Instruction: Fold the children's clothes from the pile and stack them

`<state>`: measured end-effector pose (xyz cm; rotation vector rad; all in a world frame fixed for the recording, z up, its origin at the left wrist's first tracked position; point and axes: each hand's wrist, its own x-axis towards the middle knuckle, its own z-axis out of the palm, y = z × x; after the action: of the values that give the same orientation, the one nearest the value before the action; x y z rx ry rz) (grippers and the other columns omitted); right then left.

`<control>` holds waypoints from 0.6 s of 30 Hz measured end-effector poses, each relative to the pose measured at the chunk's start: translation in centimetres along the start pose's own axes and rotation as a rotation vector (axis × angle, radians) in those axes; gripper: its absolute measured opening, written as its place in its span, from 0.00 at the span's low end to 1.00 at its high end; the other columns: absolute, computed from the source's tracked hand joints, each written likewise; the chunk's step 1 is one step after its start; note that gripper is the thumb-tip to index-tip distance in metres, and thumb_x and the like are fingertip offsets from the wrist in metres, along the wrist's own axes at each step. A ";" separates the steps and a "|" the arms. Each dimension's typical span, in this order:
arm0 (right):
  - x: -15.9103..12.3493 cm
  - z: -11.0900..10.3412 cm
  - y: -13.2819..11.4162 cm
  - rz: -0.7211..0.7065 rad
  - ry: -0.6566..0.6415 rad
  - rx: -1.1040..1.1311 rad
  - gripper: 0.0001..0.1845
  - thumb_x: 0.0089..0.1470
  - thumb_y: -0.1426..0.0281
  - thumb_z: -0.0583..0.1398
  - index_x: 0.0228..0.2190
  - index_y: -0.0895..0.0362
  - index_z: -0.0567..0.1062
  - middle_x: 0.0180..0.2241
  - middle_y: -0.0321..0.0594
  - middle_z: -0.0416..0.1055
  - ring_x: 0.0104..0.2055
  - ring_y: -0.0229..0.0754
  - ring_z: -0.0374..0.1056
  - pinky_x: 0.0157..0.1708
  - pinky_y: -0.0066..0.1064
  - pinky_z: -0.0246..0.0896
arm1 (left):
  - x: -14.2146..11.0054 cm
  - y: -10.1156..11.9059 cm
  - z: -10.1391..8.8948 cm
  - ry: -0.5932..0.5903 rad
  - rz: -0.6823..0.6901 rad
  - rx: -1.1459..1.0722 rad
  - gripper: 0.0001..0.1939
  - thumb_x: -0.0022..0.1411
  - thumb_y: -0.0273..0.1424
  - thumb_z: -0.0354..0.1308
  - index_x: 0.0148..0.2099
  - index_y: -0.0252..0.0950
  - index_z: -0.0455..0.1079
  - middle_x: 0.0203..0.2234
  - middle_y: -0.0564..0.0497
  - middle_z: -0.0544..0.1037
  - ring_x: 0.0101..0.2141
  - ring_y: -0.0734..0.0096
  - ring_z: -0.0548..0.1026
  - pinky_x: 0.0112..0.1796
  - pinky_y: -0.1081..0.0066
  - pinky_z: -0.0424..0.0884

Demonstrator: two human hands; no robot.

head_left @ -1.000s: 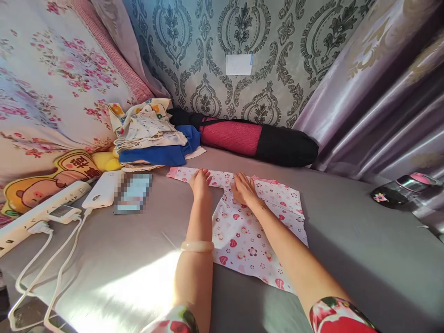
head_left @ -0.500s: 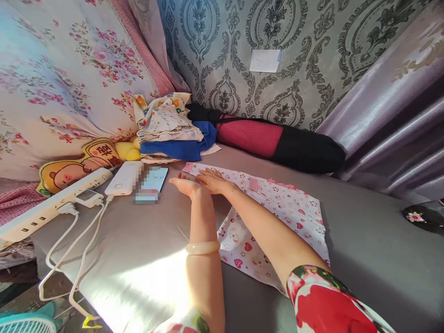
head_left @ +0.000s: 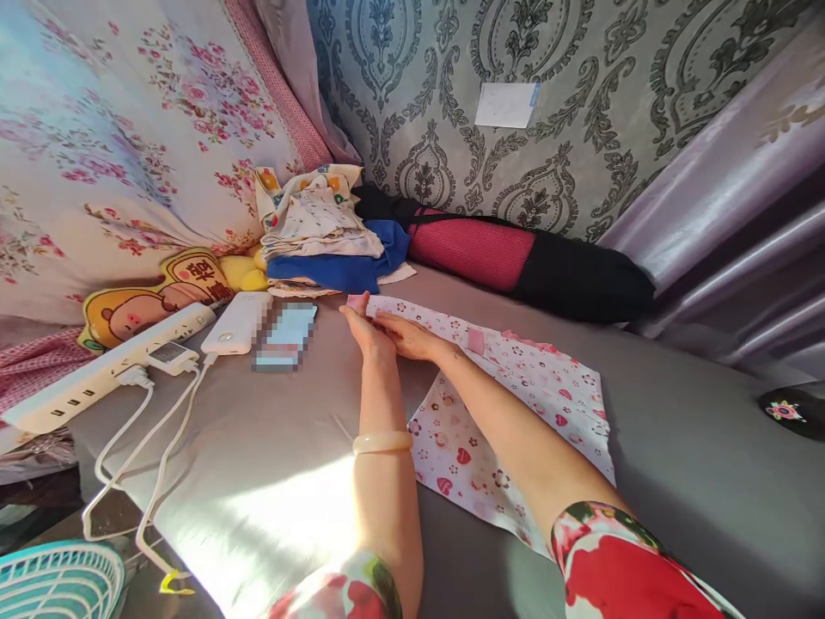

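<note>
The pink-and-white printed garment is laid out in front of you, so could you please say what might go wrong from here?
The sleeve may bunch or twist, with the left hand and right hand close together near its end.
The phone could be nudged, lying beside the left hand.
The white cables dip over the surface's edge, so a snag might drag the power bank.

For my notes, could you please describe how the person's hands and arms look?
The left hand and right hand wear no gloves. A smooth, cream bangle circles the left forearm. The left sleeve and right sleeve have a red, white and green floral print.
</note>
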<state>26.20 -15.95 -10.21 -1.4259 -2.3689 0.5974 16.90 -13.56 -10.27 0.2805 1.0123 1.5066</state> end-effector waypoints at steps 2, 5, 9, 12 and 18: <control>-1.3 -0.9 0.3 0.000 0.031 0.013 0.27 0.61 0.75 0.49 0.60 0.56 0.67 0.66 0.37 0.57 0.67 0.37 0.52 0.66 0.32 0.45 | -0.1 0.0 0.1 -0.004 -0.005 -0.012 0.35 0.70 0.51 0.29 0.51 0.37 0.72 0.50 0.43 0.75 0.53 0.64 0.73 0.48 0.69 0.72; -3.8 -2.8 1.7 0.172 0.193 -0.027 0.26 0.62 0.74 0.48 0.60 0.57 0.67 0.64 0.38 0.60 0.67 0.37 0.53 0.66 0.33 0.46 | 0.1 -0.1 -0.1 0.036 -0.064 0.012 0.33 0.70 0.51 0.30 0.49 0.37 0.71 0.48 0.44 0.75 0.55 0.66 0.72 0.50 0.70 0.70; -7.8 -5.0 4.5 0.468 0.239 -0.187 0.24 0.63 0.76 0.47 0.57 0.60 0.71 0.59 0.45 0.68 0.62 0.43 0.61 0.61 0.33 0.52 | 0.4 -0.2 -0.2 0.053 -0.077 -0.016 0.31 0.70 0.52 0.34 0.47 0.36 0.70 0.48 0.44 0.74 0.54 0.67 0.71 0.50 0.71 0.68; -10.0 -5.1 5.7 0.554 0.191 -0.275 0.22 0.64 0.74 0.47 0.52 0.57 0.75 0.52 0.46 0.73 0.56 0.45 0.67 0.55 0.33 0.57 | 0.3 -0.2 0.0 -0.039 -0.053 -0.073 0.31 0.69 0.53 0.34 0.47 0.37 0.70 0.48 0.44 0.73 0.53 0.67 0.72 0.48 0.71 0.69; -11.0 -3.4 5.3 0.636 0.175 -0.278 0.19 0.65 0.65 0.51 0.52 0.53 0.75 0.50 0.47 0.68 0.56 0.48 0.64 0.53 0.34 0.56 | -0.5 0.0 0.7 -0.427 0.082 -0.191 0.31 0.65 0.58 0.42 0.48 0.39 0.70 0.50 0.45 0.73 0.48 0.67 0.74 0.44 0.70 0.70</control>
<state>36.78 -22.86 -10.49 -2.2759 -1.8944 0.2643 17.48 -13.74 -9.68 0.4876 0.5203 1.5209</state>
